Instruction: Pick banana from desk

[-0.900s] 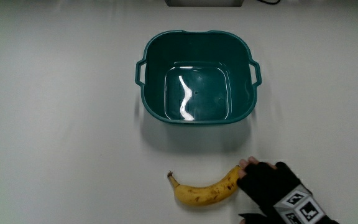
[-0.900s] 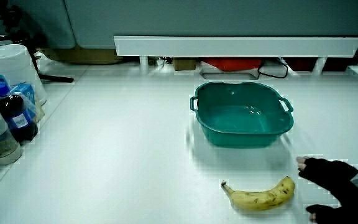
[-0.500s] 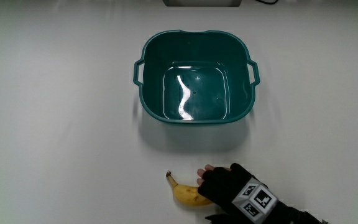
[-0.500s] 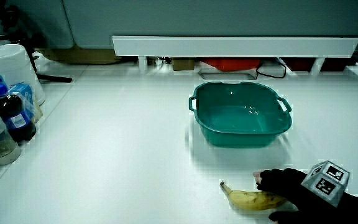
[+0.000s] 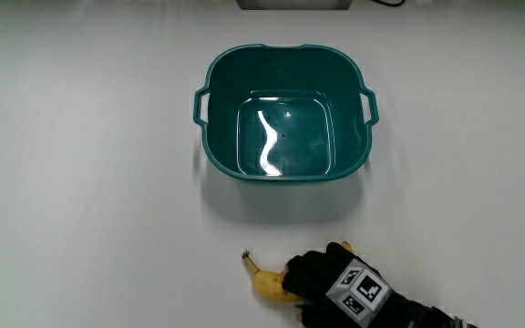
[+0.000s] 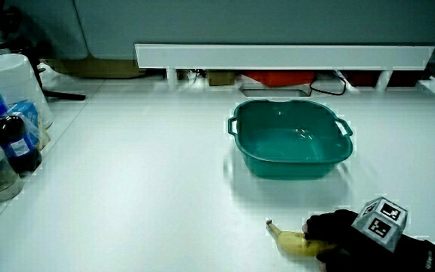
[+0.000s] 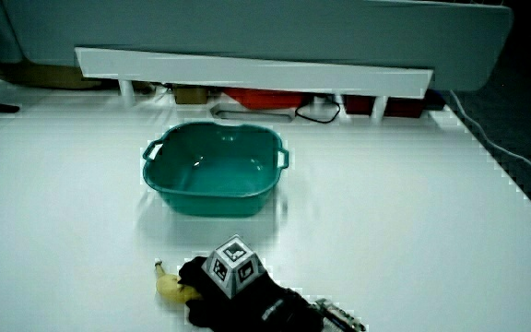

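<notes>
1. Banana [image 5: 264, 280] lies on the white worktop [image 5: 80, 182], nearer to the person than the teal basin [image 5: 285, 114] and well apart from it, with bare surface between the two

2. Landmark for everything here is that basin: it sits empty and upright, and the fruit rests flat on the person's side of it, close to the worktop's near edge

3. Gloved hand [image 5: 322, 278] covers most of the fruit; only the stem end and a short yellow stretch show past the glove in the main view, and the same is seen in both side views [image 6: 289, 240] [image 7: 169, 286]

4. Fingers [image 5: 301, 271] are curled down over the fruit's middle and appear clamped on it, with the patterned cube [image 5: 358, 287] riding on the back of the glove

5. Step in hand, as I judge it: the grasp is being closed, and the fruit does not look lifted yet, since it seems to rest on the surface in the side views

6. Next move calls for a firm, even hold and a straight rise off the worktop, keeping the fruit level so it does not slip out of the glove

7. Long axis runs roughly parallel to the nearer wall of the basin, lying flat; the dark stem tip [image 5: 245, 257] points away from the hand and angles slightly toward the basin
</notes>
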